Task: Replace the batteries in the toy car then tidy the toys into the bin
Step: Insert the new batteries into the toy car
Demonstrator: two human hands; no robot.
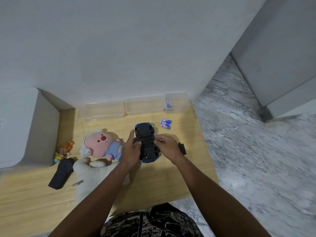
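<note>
On the table (171, 182), upturned toy car (147, 142) between left hand (130, 151) and right hand (168, 147)

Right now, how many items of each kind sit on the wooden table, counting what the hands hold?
Toy car: 1
Plush toys: 2
Small figurine: 1
Remote control: 1
Clear bins: 3
Loose batteries: 3, stacked, so approximate
Black cover piece: 1
Total: 12
</note>
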